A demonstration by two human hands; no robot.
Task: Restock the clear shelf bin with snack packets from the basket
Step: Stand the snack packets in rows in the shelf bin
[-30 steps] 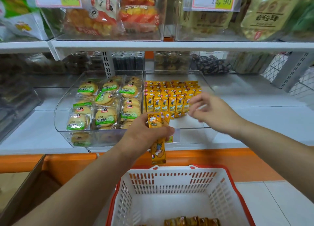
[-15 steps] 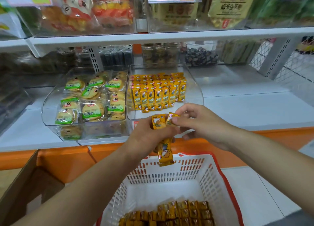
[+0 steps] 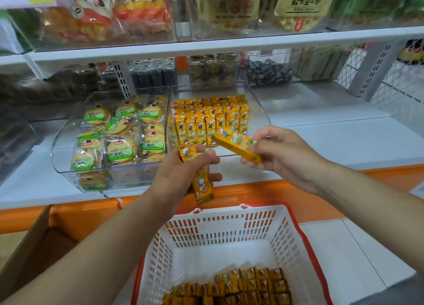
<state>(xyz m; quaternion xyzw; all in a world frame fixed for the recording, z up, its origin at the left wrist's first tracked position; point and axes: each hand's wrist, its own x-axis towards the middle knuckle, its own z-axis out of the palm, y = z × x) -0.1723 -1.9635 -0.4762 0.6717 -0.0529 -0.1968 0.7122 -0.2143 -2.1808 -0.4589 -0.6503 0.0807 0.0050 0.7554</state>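
Left hand (image 3: pixel 181 171) grips yellow packets (image 3: pixel 200 180) above basket (image 3: pixel 296 240). Right hand (image 3: pixel 282 155) pinches one packet (image 3: pixel 236 144) before clear bin (image 3: pixel 259 114).

L hand (image 3: pixel 181 175) curled in grip; R hand (image 3: pixel 282 157) pinching, near, not touching.

2 bins (image 3: pixel 259 111), 1 basket (image 3: pixel 229 214), 2 hands (image 3: pixel 176 176) (pkts (image 3: pixel 202 130) uncountable).
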